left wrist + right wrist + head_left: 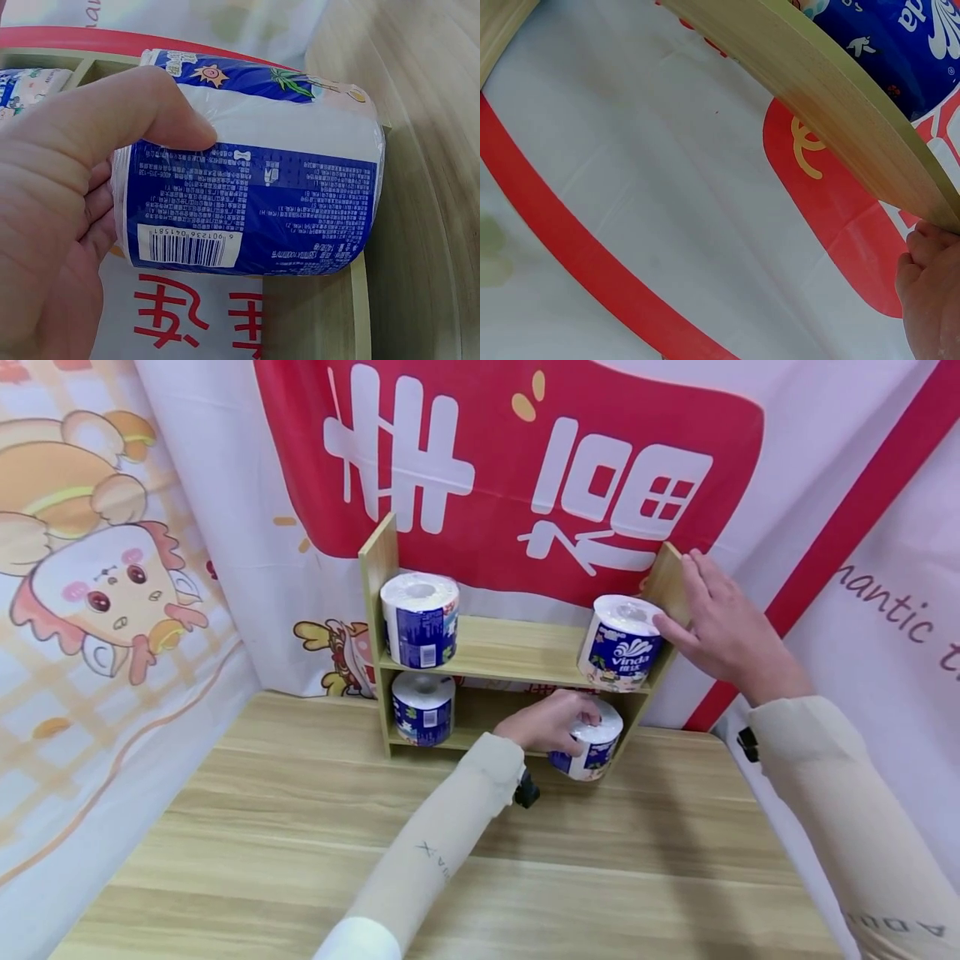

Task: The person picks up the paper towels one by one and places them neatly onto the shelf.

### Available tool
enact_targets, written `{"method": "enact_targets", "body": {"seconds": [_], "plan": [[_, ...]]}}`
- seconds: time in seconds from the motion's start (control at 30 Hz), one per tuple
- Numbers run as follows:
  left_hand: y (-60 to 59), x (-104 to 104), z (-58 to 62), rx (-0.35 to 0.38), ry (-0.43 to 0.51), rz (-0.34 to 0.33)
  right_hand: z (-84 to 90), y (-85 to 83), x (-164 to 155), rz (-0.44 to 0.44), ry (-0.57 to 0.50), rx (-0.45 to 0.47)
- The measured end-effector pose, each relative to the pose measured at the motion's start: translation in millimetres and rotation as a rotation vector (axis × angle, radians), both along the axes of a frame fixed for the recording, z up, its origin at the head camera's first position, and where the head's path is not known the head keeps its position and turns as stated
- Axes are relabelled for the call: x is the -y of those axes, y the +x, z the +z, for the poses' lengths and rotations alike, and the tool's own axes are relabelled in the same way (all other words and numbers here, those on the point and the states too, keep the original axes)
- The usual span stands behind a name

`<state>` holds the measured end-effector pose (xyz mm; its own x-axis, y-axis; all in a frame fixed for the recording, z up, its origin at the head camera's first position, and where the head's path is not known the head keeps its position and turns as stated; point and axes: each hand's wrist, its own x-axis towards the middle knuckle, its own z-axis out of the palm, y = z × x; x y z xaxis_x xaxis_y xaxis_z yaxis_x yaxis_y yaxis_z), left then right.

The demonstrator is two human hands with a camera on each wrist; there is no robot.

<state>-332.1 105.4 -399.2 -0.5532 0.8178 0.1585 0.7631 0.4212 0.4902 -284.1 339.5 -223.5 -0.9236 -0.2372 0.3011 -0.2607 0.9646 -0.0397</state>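
Note:
My left hand (551,722) grips a wrapped toilet paper roll (588,764) at the right end of the lower shelf. In the left wrist view, its thumb presses the blue-and-white wrapper of the roll (255,195), with other fingers partly hidden at the roll's end. My right hand (723,622) holds the right side panel of the small wooden shelf rack (517,647), its thumb on the inner side beside the upper right roll (618,652) and its fingers outside. The right wrist view shows curled fingers of that hand (934,289) at the panel's edge (855,127).
Two more toilet paper rolls stand at the left end, one on the upper board (420,631) and one below (423,714). The rack stands at the back of a wood-grain table (360,843). Behind it hangs a printed cloth (495,560) with a red panel and white characters.

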Motion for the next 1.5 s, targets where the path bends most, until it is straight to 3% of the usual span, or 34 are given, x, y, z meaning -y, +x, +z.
{"method": "enact_targets", "body": {"seconds": [0.3, 0.63, 1.5], "plan": [[-7.0, -3, -8.3, 0.065, -0.02, 0.046, -1.4, 1.5, 4, -0.001, -0.016, 0.018], [-10.0, -10, -2.3, 0.103, -0.031, 0.062, -1.4, 0.5, 1, -0.009, 0.002, 0.01], [-16.6, -20, -9.0, 0.165, -0.04, 0.093, -1.3, 2.8, 5, -0.019, 0.003, 0.008]]}}
